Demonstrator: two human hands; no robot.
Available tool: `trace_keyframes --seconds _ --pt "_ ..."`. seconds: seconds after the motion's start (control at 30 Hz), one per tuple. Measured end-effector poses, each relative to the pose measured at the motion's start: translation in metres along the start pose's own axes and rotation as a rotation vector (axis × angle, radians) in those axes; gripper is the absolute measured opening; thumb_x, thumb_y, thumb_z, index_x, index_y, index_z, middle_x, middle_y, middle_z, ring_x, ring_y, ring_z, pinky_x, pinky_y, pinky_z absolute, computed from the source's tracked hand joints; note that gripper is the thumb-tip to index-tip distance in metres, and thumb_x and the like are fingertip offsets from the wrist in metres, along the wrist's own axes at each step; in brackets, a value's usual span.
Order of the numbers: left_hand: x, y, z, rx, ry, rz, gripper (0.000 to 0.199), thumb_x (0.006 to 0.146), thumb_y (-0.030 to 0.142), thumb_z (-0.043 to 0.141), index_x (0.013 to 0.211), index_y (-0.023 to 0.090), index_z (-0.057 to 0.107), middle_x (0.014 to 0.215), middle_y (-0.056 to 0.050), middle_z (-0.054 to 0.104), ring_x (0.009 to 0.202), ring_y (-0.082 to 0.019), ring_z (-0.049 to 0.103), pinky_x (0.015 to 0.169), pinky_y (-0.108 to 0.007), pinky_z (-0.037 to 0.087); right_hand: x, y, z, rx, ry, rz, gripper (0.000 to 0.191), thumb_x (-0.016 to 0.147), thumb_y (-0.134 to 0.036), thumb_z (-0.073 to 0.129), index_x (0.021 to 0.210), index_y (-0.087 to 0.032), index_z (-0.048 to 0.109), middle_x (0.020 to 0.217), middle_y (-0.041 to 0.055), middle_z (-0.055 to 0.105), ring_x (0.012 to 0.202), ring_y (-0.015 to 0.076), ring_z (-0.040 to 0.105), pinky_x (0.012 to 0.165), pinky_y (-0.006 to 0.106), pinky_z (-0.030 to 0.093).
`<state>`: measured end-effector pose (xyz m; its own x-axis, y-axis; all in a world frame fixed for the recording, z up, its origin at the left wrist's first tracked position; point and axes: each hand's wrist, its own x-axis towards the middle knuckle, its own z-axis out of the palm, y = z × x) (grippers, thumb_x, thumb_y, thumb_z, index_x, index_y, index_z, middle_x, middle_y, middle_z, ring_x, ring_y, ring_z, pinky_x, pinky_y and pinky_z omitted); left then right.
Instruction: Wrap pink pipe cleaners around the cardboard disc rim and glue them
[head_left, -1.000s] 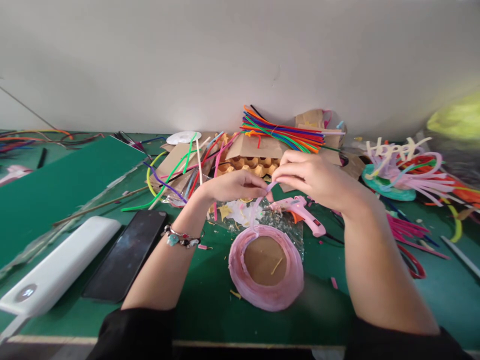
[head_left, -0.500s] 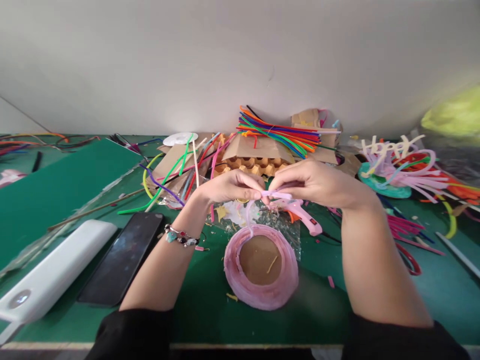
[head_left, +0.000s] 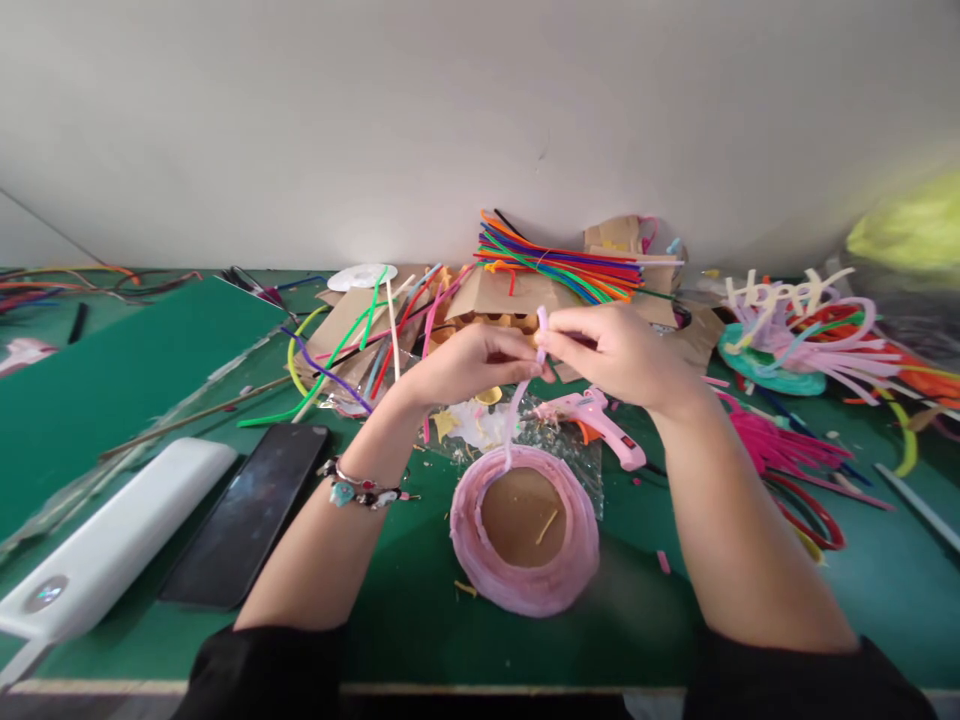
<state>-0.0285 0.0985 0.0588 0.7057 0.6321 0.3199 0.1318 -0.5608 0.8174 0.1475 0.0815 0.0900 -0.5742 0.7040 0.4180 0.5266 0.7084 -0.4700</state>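
Note:
A pale lilac pipe cleaner (head_left: 516, 410) rises from the inner edge of a round pink coiled bowl (head_left: 465, 540), whose bottom is brown cardboard with a yellowish scrap on it. Above the bowl, my left hand (head_left: 480, 360) pinches the pipe cleaner between thumb and fingers. My right hand (head_left: 607, 350) grips its upper end, which sticks up between my fingertips. The two hands nearly meet. Behind the bowl, below my right hand, a pink hot glue gun (head_left: 600, 420) lies on its side on clear plastic film.
A bundle of coloured pipe cleaners (head_left: 555, 262) lies on cardboard at the back. On the left rest a black phone (head_left: 247, 515), a white power bank (head_left: 120, 540) and a green board (head_left: 142, 370). A turquoise-based pipe-cleaner piece (head_left: 772, 370) and magenta strips (head_left: 787, 440) are on the right.
The pipe cleaner's end has turned from lying sideways to pointing up. My right hand has shifted slightly left and up, uncovering more of the glue gun and magenta strips.

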Motion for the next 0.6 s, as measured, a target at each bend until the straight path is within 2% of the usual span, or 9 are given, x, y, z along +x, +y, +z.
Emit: trace_keyframes --seconds 0.03,0.07,0.13,0.17,0.23,0.33,0.47,0.6 --pt "0.000 -0.001 0.000 -0.029 0.009 -0.007 0.017 0.079 0.025 0.056 0.080 0.013 0.069 0.084 -0.005 0.066 0.076 -0.010 0.056 0.071 -0.020 0.044 0.000 0.000 0.001 0.040 0.037 -0.006 0.010 0.080 -0.022 0.049 0.073 -0.017 0.052 0.058 -0.0043 0.046 0.054 0.0070 0.044 0.050 0.021 0.034" --pt "0.000 -0.004 0.000 -0.075 0.004 -0.014 0.019 0.079 0.028 0.057 0.079 0.014 0.070 0.082 -0.004 0.066 0.075 -0.010 0.055 0.069 -0.020 0.044 -0.001 0.000 0.001 0.074 0.075 -0.014 0.010 0.078 -0.022 0.052 0.087 -0.017 0.054 0.065 -0.0029 0.050 0.060 0.0084 0.049 0.054 0.021 0.038" --pt "-0.001 -0.010 0.000 -0.190 -0.021 -0.039 0.023 0.077 0.035 0.060 0.075 0.014 0.070 0.075 -0.003 0.066 0.068 -0.009 0.053 0.066 -0.020 0.043 -0.001 0.000 0.001 0.082 0.153 -0.031 0.034 0.077 -0.022 0.055 0.110 -0.020 0.049 0.075 -0.0009 0.054 0.067 0.0103 0.052 0.058 0.023 0.042" --pt "-0.001 -0.013 0.000 -0.244 -0.022 -0.058 0.025 0.074 0.038 0.062 0.073 0.015 0.070 0.071 -0.002 0.065 0.065 -0.008 0.052 0.064 -0.020 0.042 -0.002 -0.001 0.000 0.045 0.183 -0.048 0.037 0.077 -0.022 0.056 0.113 -0.021 0.048 0.077 -0.0006 0.054 0.068 0.0105 0.053 0.059 0.023 0.043" --pt "-0.002 -0.019 0.000 -0.336 -0.013 -0.091 0.028 0.069 0.043 0.066 0.070 0.016 0.070 0.067 -0.001 0.064 0.062 -0.008 0.050 0.061 -0.020 0.041 -0.001 -0.001 -0.001 -0.049 0.202 -0.120 0.026 0.079 -0.023 0.055 0.105 -0.022 0.054 0.078 0.0000 0.055 0.069 0.0106 0.052 0.061 0.024 0.043" --pt "-0.003 -0.023 0.000 -0.448 0.009 -0.099 0.030 0.062 0.047 0.070 0.066 0.017 0.070 0.063 0.001 0.061 0.061 -0.008 0.049 0.061 -0.021 0.041 0.000 0.000 -0.003 -0.165 0.162 -0.257 0.009 0.081 -0.023 0.053 0.084 -0.020 0.062 0.079 0.0019 0.057 0.072 0.0111 0.052 0.064 0.026 0.043" --pt "-0.004 -0.022 0.000 -0.454 0.037 -0.118 0.033 0.059 0.050 0.071 0.065 0.017 0.070 0.060 0.001 0.059 0.063 -0.010 0.050 0.063 -0.022 0.041 0.003 0.003 -0.003 -0.246 0.147 -0.282 0.017 0.084 -0.022 0.048 0.082 -0.020 0.065 0.081 0.0033 0.056 0.074 0.0120 0.052 0.065 0.027 0.043" --pt "-0.004 -0.020 -0.005 -0.306 0.019 -0.087 0.034 0.066 0.049 0.066 0.069 0.016 0.069 0.066 -0.001 0.061 0.067 -0.010 0.052 0.066 -0.023 0.042 0.005 0.002 -0.003 -0.305 0.070 -0.231 0.025 0.086 -0.021 0.041 0.081 -0.020 0.065 0.087 0.0061 0.057 0.079 0.0147 0.053 0.070 0.030 0.043"
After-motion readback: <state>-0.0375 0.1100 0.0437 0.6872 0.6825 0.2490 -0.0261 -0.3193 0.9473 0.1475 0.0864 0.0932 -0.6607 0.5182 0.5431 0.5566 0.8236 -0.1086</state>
